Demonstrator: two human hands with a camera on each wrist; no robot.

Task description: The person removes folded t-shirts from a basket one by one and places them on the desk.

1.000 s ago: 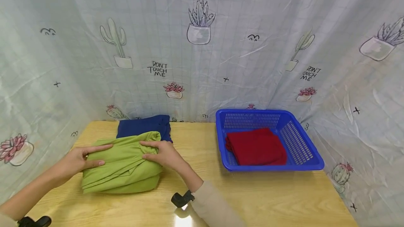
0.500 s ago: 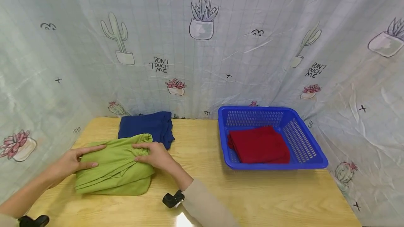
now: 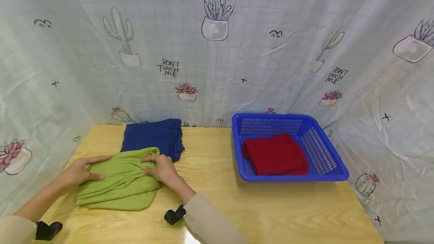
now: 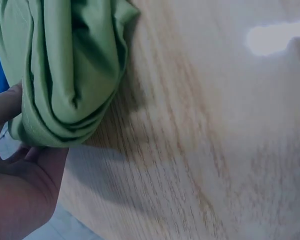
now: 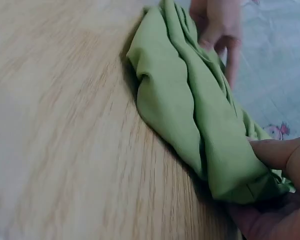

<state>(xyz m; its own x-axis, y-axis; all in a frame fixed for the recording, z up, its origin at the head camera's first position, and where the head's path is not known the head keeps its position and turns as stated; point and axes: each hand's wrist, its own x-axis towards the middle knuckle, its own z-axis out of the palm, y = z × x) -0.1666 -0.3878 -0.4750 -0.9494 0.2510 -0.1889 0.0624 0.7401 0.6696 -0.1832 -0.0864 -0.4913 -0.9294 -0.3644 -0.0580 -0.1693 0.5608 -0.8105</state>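
Observation:
A folded green garment [image 3: 118,183] lies at the left of the table, its layers facing the person and a gathered bunch at its right end. My left hand [image 3: 76,172] grips its left end; in the left wrist view the thumb lies over the folds and the fingers go beneath. At the right end my right hand [image 3: 162,168] holds the bunched part, and the right wrist view has the thumb [image 5: 277,152] on top with fingers under the edge. Just behind it rests a folded navy garment [image 3: 152,134], partly covered by the green one.
A blue plastic basket [image 3: 239,153] with slotted walls stands at the right rear, holding a folded red garment [image 3: 276,155]. The wooden table [image 3: 210,199] runs back to a cactus-print curtain [image 3: 217,67], which also hangs along both sides.
Both hands have shifted left and slightly down with the green garment, and it sits lower and flatter. More of the navy garment shows behind it.

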